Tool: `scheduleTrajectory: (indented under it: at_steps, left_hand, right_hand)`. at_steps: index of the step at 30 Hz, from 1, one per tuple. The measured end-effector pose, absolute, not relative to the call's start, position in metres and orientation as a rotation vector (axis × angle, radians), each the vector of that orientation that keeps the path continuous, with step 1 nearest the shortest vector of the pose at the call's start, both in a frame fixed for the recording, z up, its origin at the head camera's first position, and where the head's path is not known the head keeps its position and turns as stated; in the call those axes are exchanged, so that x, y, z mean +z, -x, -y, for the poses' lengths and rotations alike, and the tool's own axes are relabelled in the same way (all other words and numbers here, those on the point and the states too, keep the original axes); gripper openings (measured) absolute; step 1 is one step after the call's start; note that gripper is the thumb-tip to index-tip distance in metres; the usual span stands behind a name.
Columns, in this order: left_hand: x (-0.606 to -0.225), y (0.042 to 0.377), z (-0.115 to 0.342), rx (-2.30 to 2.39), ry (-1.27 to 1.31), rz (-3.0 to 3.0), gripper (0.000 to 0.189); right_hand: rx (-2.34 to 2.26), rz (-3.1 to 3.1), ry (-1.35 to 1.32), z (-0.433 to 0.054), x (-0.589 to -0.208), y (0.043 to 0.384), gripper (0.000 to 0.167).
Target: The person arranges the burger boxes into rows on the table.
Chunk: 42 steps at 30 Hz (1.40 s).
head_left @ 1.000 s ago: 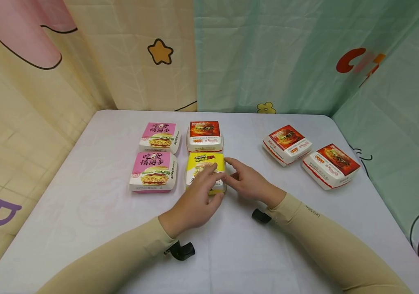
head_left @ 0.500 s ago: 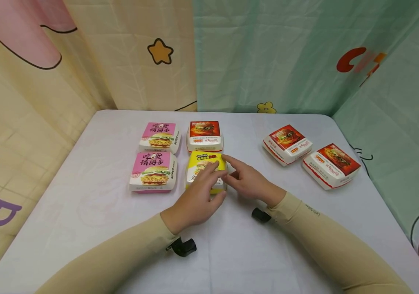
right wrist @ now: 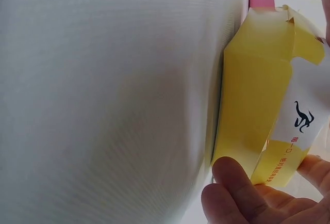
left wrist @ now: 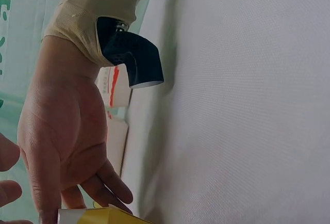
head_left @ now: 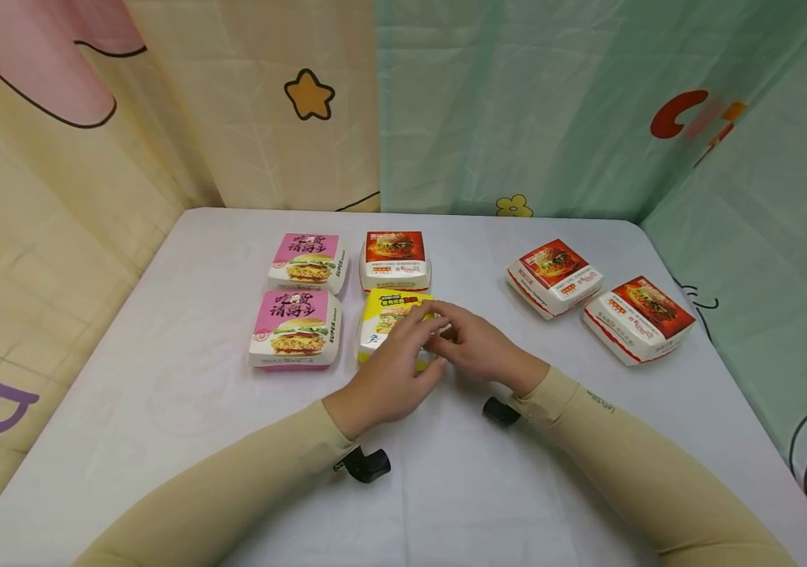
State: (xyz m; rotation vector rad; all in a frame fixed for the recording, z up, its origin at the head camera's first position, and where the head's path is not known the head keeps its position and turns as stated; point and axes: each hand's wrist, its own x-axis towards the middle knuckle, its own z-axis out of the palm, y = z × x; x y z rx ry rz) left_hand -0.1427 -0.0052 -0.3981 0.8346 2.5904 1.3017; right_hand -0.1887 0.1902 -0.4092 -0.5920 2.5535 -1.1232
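Note:
A yellow-and-white burger box (head_left: 383,319) lies on the white table, partly covered by my hands. My left hand (head_left: 389,378) reaches over its right half, fingers extended and overlapping my right hand in the head view. Fingertips of my right hand (head_left: 481,350) touch the box's right side, the index finger along its top edge. In the right wrist view, several fingertips (right wrist: 232,175) rest against the yellow end of the box (right wrist: 258,100). Directly behind it sits a red-and-white burger box (head_left: 394,264). To its left is a pink burger box (head_left: 295,327).
Another pink burger box (head_left: 307,262) stands behind the first. Two more red-and-white burger boxes, a farther one (head_left: 554,277) and a nearer one (head_left: 638,319), sit angled at the right. A printed curtain (head_left: 502,110) hangs behind the white table (head_left: 183,378).
My left hand has slid right across the yellow box towards my right hand, uncovering more of its left side. The yellow box has shifted slightly away. My right hand has barely moved.

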Motion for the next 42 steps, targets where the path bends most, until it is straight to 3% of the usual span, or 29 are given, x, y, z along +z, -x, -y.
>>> scheduleTrajectory:
  at_steps: [14, 42]
  left_hand:
    - [-0.397, 0.148, 0.011, 1.271, -0.82, -2.651, 0.055]
    - [-0.398, 0.161, 0.025, 1.201, -0.425, -2.73, 0.058]
  right_hand:
    - [-1.05, -2.588, 0.504, -0.188, -0.405, 0.189, 0.067]
    - [-0.991, -2.527, 0.41, -0.19, -0.401, 0.19, 0.079]
